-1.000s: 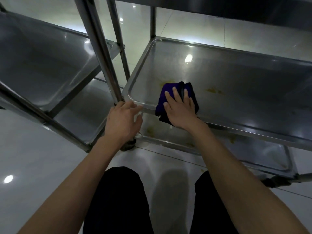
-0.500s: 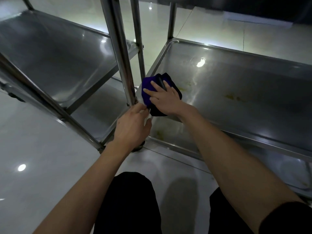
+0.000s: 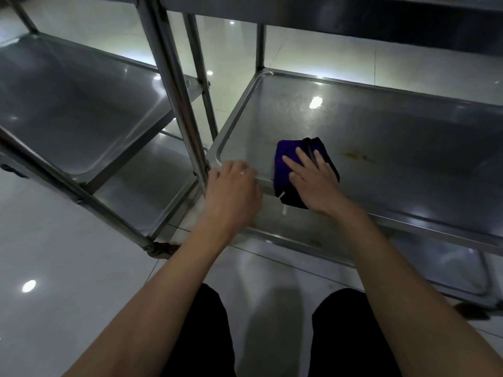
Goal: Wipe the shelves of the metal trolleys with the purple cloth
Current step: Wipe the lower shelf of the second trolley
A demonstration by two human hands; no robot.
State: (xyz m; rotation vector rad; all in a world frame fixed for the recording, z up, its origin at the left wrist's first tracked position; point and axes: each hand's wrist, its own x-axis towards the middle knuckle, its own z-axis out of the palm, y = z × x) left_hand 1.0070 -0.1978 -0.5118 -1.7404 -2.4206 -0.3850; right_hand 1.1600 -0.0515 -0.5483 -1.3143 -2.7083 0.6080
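Two metal trolleys stand side by side on a glossy tiled floor [image 3: 54, 268], and a person crouches in front of them, dark trousers showing at the bottom of the view. Right hand [image 3: 313, 178] lies flat w/ fingers straight and spread, pressing down on the purple cloth [image 3: 285, 159]; nothing is gripped, palm just rests on top. Cloth is folded into a thick pad and sits on the middle shelf [image 3: 381, 126] of the right trolley, near its front-left corner, its near edge hanging over the shelf's front rim. Left hand [image 3: 234, 191] curls its fingers over that same rim at the corner, just beside the upright post [image 3: 177, 91], holding the shelf edge. Approx. the middle of the shelf, right of the cloth, has yellowish stains [image 3: 353, 155]. Lower shelf [image 3: 299, 229] beneath shows brownish marks too. Left trolley's shelf [image 3: 76, 104] looks bare and shiny.
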